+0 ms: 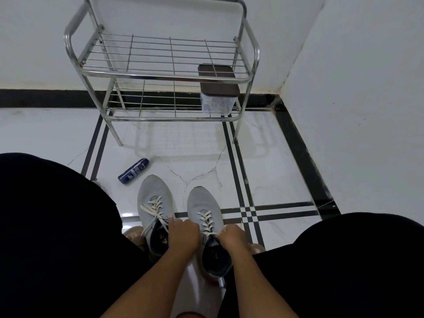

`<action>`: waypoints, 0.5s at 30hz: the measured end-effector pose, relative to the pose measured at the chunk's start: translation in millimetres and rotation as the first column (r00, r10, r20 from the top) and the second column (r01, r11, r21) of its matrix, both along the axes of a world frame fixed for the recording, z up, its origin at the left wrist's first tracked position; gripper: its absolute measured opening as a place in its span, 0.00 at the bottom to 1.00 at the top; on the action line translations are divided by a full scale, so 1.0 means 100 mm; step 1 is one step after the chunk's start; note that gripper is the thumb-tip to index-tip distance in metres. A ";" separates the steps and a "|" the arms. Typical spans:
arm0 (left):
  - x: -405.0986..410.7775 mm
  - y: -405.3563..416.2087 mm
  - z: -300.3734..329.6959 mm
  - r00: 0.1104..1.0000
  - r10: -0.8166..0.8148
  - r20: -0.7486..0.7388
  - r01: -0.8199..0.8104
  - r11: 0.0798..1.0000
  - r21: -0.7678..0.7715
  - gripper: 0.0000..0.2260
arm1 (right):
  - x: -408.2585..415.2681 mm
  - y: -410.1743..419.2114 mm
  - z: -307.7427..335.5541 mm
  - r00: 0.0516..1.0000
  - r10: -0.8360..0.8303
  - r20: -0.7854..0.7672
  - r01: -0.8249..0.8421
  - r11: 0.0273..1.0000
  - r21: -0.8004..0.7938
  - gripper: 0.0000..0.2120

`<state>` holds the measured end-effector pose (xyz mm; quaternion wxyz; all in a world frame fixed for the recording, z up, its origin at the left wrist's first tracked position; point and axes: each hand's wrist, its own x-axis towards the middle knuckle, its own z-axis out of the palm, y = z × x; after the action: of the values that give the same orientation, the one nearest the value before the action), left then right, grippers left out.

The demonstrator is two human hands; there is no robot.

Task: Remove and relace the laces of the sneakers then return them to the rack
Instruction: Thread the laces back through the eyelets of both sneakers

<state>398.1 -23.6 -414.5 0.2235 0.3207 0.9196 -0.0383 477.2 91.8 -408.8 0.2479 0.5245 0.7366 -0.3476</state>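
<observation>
Now, from your head view, both gray sneakers sit side by side on the floor point(275, 161) at 6 o'clock. Your left hand point(182, 236) pinches the lace at the top of the right sneaker point(205, 216); your right hand point(231, 237) pinches its other end. The left sneaker point(154, 198) lies loosely laced. At 12 o'clock stands the rack point(165, 74); a spray can point(133, 171) lies at 10.
</observation>
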 end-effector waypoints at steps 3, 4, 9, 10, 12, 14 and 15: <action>0.02 -0.08 0.07 0.990 0.081 0.113 -0.099 0.981 0.166 0.12 | -0.03 0.06 0.03 0.986 -0.138 -0.090 0.131 0.988 -0.079 0.08; 0.01 -0.06 0.12 0.950 0.183 0.251 -0.248 0.934 0.257 0.11 | -0.05 0.08 0.04 0.958 -0.243 -0.151 0.223 0.965 -0.138 0.09; -0.23 0.25 0.14 0.290 0.509 0.811 -0.858 0.513 -0.015 0.11 | -0.13 0.04 -0.02 0.557 -0.796 -0.238 0.572 0.575 -0.585 0.21; -0.21 0.29 0.11 0.169 0.458 0.873 -0.898 0.437 -0.055 0.12 | -0.13 0.02 -0.02 0.524 -0.822 -0.224 0.573 0.534 -0.622 0.24; -0.11 0.33 0.11 0.040 0.313 0.949 -0.953 0.296 -0.058 0.15 | -0.13 0.00 -0.03 0.469 -0.852 -0.232 0.577 0.494 -0.650 0.26; -0.04 0.25 0.06 -0.040 0.216 0.976 -0.990 0.120 -0.068 0.16 | -0.14 0.00 -0.04 0.340 -0.912 -0.229 0.635 0.402 -0.660 0.17; -0.01 0.23 0.06 -0.067 0.188 0.980 -0.996 0.046 -0.077 0.15 | -0.13 0.02 -0.05 0.265 -0.938 -0.224 0.662 0.346 -0.665 0.14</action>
<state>397.3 -0.2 -408.8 0.4502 -0.2197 0.5804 0.6421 464.6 93.4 -413.5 -0.0977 0.6247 0.2822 -0.7216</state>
